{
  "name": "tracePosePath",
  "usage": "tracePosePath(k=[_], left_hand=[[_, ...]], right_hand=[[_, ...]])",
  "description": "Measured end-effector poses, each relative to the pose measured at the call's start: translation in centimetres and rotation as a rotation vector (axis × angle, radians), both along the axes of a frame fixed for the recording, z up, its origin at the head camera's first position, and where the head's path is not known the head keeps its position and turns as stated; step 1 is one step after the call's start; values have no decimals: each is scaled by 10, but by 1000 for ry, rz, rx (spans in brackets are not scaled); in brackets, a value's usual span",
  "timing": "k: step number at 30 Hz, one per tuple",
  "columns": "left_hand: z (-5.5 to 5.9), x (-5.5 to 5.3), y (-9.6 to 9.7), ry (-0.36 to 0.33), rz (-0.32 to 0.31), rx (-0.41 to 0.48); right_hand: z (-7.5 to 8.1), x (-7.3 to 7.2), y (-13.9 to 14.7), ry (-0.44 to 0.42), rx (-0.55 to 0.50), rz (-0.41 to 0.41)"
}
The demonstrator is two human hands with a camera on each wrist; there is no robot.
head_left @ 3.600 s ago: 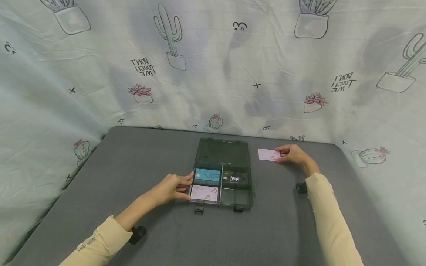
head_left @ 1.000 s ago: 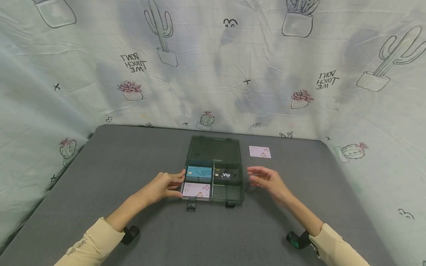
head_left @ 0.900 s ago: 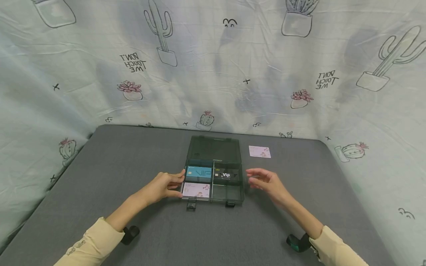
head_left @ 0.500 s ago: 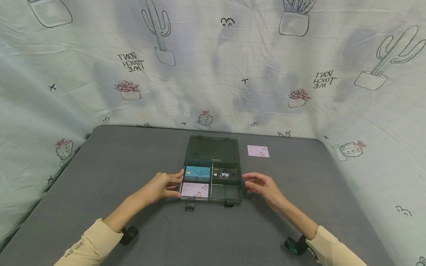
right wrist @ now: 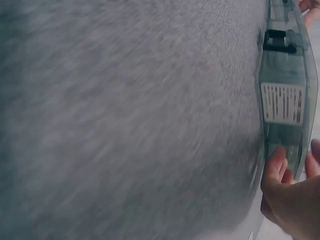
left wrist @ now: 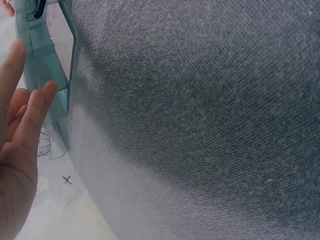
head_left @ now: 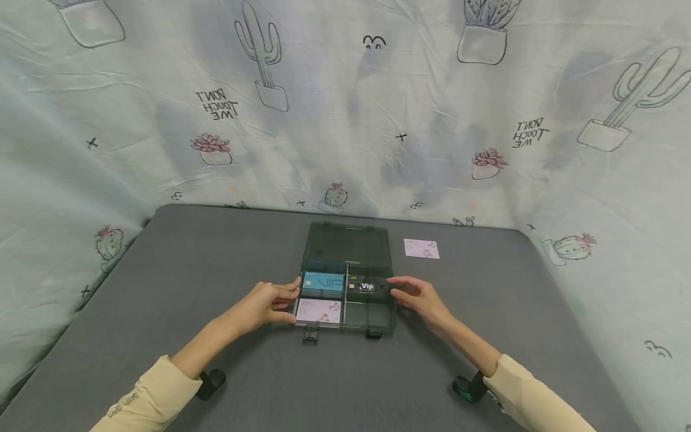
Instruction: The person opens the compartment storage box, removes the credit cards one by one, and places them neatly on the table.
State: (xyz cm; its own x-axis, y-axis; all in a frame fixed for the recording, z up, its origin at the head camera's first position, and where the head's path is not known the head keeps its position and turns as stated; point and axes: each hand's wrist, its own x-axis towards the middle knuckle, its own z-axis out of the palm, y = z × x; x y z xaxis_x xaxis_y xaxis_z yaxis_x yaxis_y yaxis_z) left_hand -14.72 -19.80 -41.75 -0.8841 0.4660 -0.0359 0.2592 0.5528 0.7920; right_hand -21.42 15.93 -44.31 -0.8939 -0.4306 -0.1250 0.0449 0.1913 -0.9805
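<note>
Currently, head view, box: the dark translucent compartment box [head_left: 357, 327] sits on the gray table [head_left: 270, 384], its lid [head_left: 348, 245] folded back to the far side.
Cards inside: a blue VIP card [head_left: 324, 281] lies far left, a black Vip card [head_left: 367, 284] far right, a pink floral card [head_left: 318, 311] near left.
Loose card: a second pink card [head_left: 421, 248] lies flat on the table, beyond the box to the far right, near it but apart.
Left hand: the left hand [head_left: 268, 304] is at the box's left side, thumb and fingers spread along it; how hard they press, I cannot tell.
Right hand: the right hand [head_left: 426, 304] is at the right side, index fingertip over the edge by the black Vip card, thumb apart from it; contact is unclear.
Filling: three compartments hold cards, and the near-right one shows its bottom; judging from this, most is done, with the loose card outside and the lid not yet closed.
Left wrist view, fingers: they extend rather straight beside the box's corner, with nothing seen between them.
Right wrist view, label: a white printed label [right wrist: 283, 103] shows on the box beside a dark latch [right wrist: 280, 42]; the right hand's digits are parted around the box's end, no card visible in them.
</note>
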Motion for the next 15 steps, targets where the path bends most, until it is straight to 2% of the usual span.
tracePosePath(k=[3, 9, 15], left_hand=[[0, 0, 1, 2, -4, 0], [2, -1, 1, 11, -3, -8], [4, -1, 1, 10, -3, -10]], right_hand=[[0, -3, -5, 37, 53, -13], [4, -10, -12, 154, 237, -24], [13, -19, -18, 193, 397, 40]])
